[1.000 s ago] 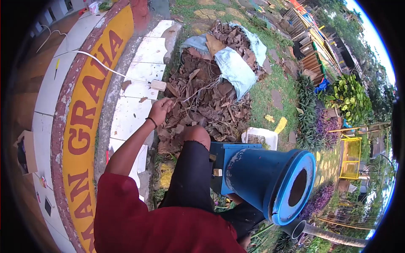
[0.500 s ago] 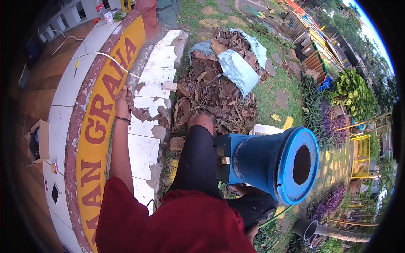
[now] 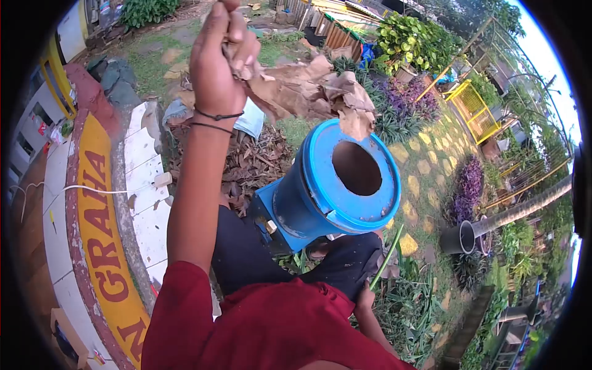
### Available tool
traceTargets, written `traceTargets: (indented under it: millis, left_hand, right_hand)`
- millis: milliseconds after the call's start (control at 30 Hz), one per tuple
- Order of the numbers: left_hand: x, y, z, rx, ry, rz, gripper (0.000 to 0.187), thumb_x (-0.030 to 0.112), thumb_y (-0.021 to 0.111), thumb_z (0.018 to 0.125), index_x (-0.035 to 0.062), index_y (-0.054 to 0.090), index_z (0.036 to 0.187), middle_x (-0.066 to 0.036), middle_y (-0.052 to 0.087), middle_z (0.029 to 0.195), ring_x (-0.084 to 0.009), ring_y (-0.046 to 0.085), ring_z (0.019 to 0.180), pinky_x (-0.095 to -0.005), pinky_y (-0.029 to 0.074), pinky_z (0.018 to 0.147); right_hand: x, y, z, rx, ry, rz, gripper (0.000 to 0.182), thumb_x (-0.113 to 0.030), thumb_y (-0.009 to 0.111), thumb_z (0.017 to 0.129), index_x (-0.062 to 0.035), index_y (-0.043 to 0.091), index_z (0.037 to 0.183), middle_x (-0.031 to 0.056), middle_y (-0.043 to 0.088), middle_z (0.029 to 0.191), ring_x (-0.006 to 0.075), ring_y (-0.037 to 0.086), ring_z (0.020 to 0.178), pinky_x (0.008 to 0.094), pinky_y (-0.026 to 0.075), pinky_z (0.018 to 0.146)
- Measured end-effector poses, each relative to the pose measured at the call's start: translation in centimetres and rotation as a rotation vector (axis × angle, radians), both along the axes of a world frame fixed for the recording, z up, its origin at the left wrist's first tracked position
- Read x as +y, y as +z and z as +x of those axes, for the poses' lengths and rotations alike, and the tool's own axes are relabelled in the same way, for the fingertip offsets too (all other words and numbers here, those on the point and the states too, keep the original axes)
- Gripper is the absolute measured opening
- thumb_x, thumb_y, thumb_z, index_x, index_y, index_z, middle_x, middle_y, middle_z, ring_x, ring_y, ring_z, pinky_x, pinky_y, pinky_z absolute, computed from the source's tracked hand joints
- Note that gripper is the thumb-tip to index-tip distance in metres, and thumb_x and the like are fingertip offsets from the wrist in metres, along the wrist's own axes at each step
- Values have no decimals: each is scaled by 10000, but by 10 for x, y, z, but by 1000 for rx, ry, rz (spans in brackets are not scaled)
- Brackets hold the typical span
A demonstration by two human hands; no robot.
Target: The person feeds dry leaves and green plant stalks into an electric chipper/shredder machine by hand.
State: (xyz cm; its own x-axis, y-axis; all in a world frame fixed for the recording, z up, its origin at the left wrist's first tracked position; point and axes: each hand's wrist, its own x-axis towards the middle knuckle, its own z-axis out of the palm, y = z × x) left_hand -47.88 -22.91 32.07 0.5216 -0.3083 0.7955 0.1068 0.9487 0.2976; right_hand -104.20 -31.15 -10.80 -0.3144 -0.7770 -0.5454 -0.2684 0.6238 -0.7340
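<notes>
Left hand (image 3: 219, 58) up from white tiles (image 3: 148, 229), around dry leaves (image 3: 299, 92); right hand (image 3: 365, 300) around green stalk (image 3: 388, 256).

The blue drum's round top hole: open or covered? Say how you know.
Open: the hole in the blue drum shows dark and uncovered. How full the drum is inside, I cannot tell.

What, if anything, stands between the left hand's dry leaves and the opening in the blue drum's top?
Nothing visible: the dry leaves in the left hand overlap the edge of the blue drum in view, and its opening is uncovered. The right hand is aside.
</notes>
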Motion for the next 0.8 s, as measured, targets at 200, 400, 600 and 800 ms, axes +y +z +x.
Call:
traceTargets:
  millis: [200, 400, 600, 800]
  left_hand:
    - [-154, -66, -88, -344, 68, 552, 321, 302, 494, 1062, 17, 638, 1092, 37, 531, 741, -51, 494, 661, -236, 405, 611]
    - [-171, -155, -106, -1476, 28, 1140, 362, 348, 599, 972, 60, 664, 1183, -177, 677, 1135, -304, 645, 1049, -425, 472, 929]
    - [-178, -127, -134, -1457, -249, 1534, 442, 385, 596, 966, 62, 647, 1265, -173, 690, 1125, -321, 648, 1073, -425, 486, 936]
    - [-173, -89, -95, -1370, -65, 1270, 571, 462, 585, 972, 34, 570, 1349, -183, 576, 1356, -317, 557, 1261, -404, 429, 1077]
  right_hand:
    - [18, 30, 4, 2, 7, 15, 528, -500, 670, 927, -49, 555, 678, -20, 473, 651, 123, 413, 579, 338, 333, 536]
    - [19, 33, 4, -46, -6, -37, 473, -446, 655, 946, -165, 443, 629, -67, 387, 557, 85, 350, 463, 307, 259, 449]
    - [12, 29, 3, -83, 19, 0, 469, -430, 656, 949, -184, 421, 626, -67, 356, 527, 87, 325, 444, 306, 244, 436]
    - [14, 39, 9, -30, 21, 34, 393, -417, 672, 941, -93, 551, 754, -64, 365, 547, 86, 335, 469, 293, 274, 463]
